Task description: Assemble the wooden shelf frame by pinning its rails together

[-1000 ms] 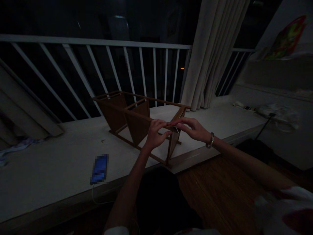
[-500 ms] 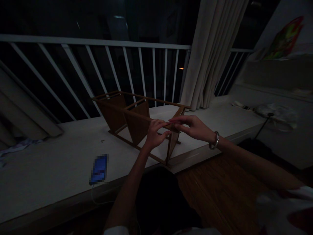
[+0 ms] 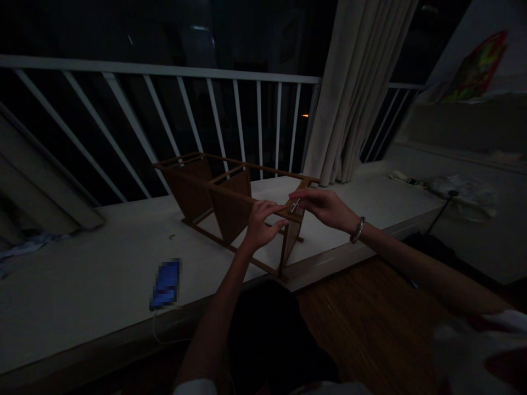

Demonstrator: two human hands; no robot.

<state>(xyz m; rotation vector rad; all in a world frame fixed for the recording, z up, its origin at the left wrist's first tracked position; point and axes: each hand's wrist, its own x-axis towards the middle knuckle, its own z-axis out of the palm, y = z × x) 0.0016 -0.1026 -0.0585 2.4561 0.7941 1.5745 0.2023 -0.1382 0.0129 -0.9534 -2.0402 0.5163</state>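
Observation:
A brown wooden shelf frame (image 3: 231, 206) with flat panels between its rails lies on its side on the white window ledge. At its near right corner, my left hand (image 3: 262, 222) is closed around the upper rail, thumb below and fingers on top. Just right of it, my right hand (image 3: 327, 207) pinches a thin silvery metal rod (image 3: 295, 206), shaped like a hex key, at the end of that rail. The rod's lower tip is too small and dark to make out. A bracelet (image 3: 358, 230) circles my right wrist.
A phone (image 3: 166, 284) with a white cable and a tiny metal piece (image 3: 172, 236) lie on the ledge (image 3: 111, 263). White railing (image 3: 209, 104) and a curtain (image 3: 349, 109) stand behind. A plastic bag (image 3: 465, 195) is at the right, above the wooden floor (image 3: 366, 318).
My right hand has lifted slightly and turned at the corner, so the metal rod now shows between its fingers. My left hand and the shelf frame have stayed in place.

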